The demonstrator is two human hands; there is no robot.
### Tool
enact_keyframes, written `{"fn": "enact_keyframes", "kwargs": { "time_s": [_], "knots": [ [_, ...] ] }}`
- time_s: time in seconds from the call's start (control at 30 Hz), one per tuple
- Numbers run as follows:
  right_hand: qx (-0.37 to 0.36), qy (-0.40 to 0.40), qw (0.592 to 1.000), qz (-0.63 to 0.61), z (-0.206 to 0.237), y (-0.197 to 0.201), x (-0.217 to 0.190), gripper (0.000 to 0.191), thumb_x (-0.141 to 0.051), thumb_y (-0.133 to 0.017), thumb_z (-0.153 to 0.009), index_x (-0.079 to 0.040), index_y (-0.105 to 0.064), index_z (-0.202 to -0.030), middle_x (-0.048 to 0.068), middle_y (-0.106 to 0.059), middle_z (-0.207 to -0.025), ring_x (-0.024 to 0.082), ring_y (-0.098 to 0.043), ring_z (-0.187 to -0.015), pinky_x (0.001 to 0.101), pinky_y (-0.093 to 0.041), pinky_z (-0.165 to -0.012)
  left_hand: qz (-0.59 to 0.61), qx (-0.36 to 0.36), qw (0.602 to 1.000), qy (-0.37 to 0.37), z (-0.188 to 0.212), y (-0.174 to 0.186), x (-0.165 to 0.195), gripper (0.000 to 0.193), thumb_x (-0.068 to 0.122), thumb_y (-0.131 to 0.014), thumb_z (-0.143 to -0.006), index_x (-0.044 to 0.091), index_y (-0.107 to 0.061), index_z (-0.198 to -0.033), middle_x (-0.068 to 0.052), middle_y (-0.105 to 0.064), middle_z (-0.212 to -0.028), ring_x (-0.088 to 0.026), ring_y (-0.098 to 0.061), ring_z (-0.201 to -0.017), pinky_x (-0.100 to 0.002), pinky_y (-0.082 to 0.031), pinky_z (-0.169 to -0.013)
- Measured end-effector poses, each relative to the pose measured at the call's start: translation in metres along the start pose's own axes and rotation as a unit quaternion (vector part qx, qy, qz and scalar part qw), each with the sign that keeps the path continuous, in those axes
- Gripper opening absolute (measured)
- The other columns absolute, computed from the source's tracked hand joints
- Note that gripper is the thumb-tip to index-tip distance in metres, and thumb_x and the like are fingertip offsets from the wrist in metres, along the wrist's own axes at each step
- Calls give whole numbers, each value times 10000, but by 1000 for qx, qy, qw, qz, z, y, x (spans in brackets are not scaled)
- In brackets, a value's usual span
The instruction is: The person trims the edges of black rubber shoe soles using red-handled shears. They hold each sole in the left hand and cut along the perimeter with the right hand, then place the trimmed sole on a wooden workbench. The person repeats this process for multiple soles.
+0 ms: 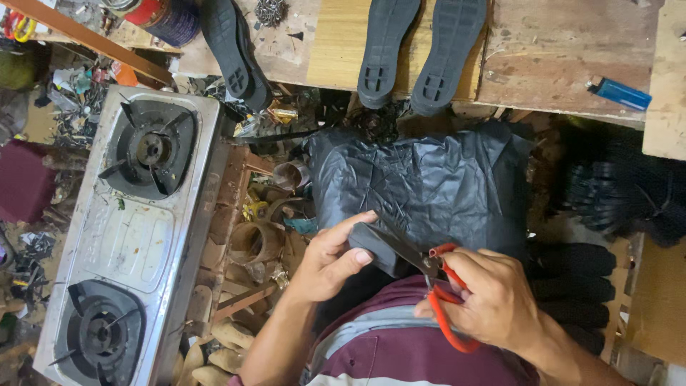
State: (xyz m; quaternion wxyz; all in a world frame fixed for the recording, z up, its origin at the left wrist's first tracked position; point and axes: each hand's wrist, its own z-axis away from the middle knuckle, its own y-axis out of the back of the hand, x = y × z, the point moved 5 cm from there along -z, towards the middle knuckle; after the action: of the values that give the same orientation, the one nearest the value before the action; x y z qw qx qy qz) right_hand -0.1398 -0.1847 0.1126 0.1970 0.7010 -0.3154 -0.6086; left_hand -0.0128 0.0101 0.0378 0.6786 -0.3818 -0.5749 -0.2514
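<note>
My left hand (329,261) grips a small dark rubber piece (375,246) between thumb and fingers, just above my lap. My right hand (489,300) is closed around the red handles of scissors (439,289), whose dark blades reach up and left onto the rubber piece. Behind both hands lies a crumpled black plastic bag (429,182). My striped maroon shirt fills the bottom middle.
A steel two-burner gas stove (136,236) stands at the left. Three black shoe soles (386,46) lie on a wooden bench (557,50) at the top, with a blue lighter (620,93) at right. Wooden shoe lasts and scraps (250,243) pile between stove and me. Stacked black soles (572,279) sit at right.
</note>
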Motion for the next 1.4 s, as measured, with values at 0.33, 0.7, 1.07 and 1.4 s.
{"fn": "enact_keyframes", "kwargs": {
  "time_s": [0.33,0.7,1.07,1.4],
  "knots": [
    [-49,39,998,11,14,16,12,565,-392,-950,-538,8,-685,-836,52,-587,-532,197,-629,-445,320,-489,-440,-305,-130,943,-39,-10,13,66,520,265,-694,-968,3,-612,-1410,-199,-744,-1102,-318,-739,-1012,-376,-557,-904],
    [-5,25,999,28,6,4,7,712,-469,-940,-458,-22,-693,-954,69,-651,-725,245,-590,-557,374,-469,-526,-212,-83,968,-104,-9,4,44,462,211,-675,-1031,-37,-573,-1407,-217,-695,-1337,-325,-711,-1215,-386,-533,-1047],
    [-40,17,999,-12,0,5,1,604,-449,-970,-482,-25,-687,-805,63,-534,-527,243,-556,-431,364,-440,-440,-234,-124,958,-110,-7,3,60,455,228,-680,-1034,-25,-585,-1401,-208,-732,-1202,-328,-743,-1098,-381,-566,-962],
    [-101,2,995,11,16,12,20,511,-415,-961,-499,-56,-667,-712,44,-593,-557,232,-612,-412,365,-461,-419,-350,-180,913,-106,-12,1,80,478,321,-654,-1016,38,-622,-1399,-152,-665,-878,-322,-649,-795,-412,-511,-723]
  ]
}}
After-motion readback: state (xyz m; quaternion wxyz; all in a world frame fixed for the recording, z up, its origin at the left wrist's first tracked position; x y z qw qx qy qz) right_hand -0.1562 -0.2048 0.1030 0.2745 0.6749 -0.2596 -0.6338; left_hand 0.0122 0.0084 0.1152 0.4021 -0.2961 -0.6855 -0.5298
